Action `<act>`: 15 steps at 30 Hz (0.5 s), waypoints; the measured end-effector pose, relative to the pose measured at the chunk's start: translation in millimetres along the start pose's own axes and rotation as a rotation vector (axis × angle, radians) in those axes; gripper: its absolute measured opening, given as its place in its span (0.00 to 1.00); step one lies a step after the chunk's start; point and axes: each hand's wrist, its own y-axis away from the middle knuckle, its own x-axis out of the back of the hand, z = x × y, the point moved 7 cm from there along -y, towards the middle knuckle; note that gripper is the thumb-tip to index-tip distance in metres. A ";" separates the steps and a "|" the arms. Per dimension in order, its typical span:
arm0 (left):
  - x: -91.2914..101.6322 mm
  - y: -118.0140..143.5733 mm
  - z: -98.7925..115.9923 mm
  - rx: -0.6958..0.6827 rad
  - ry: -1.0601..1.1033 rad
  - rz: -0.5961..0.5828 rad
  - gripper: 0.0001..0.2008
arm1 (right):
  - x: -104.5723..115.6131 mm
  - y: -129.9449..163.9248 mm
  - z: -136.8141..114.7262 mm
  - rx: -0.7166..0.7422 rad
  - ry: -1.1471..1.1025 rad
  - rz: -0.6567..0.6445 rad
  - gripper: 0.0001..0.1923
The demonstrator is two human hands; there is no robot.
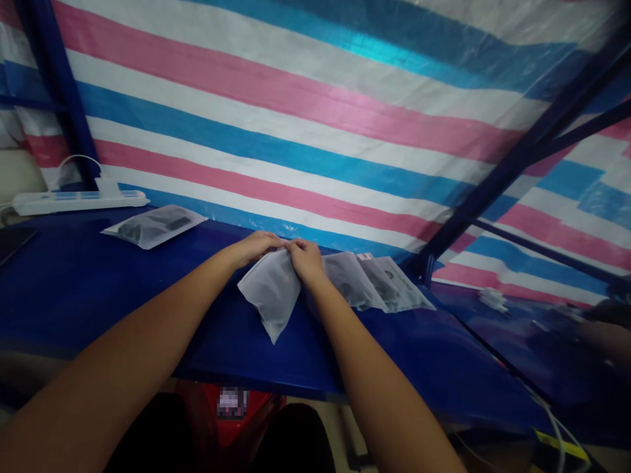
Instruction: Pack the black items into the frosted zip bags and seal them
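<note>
Both hands meet at the far edge of a frosted plastic bag (272,289) over the blue table. My left hand (260,246) pinches the bag's top edge from the left side. With bent fingers, my right hand (304,257) grips the same edge just beside it. The bag's contents are too faint to make out. To the right of my right hand, several frosted bags (348,279) with dark items inside lie overlapping in a row. Farther left rests another frosted bag (155,225) holding something dark.
A white power strip (81,199) with a plug sits at the back left of the blue table (128,295). A striped plastic sheet (276,118) hangs behind, with a dark blue frame post (493,164) at the right. A small white object (493,299) lies on the neighbouring table.
</note>
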 end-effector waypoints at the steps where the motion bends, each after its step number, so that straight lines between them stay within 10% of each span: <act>1: -0.9 0.9 0.6 0.001 0.007 -0.001 0.07 | 0.5 0.2 -0.8 0.009 0.000 0.007 0.13; 15: 7.1 -16.0 -9.3 -0.081 -0.085 0.026 0.11 | 6.7 2.6 -1.7 0.013 0.022 0.067 0.14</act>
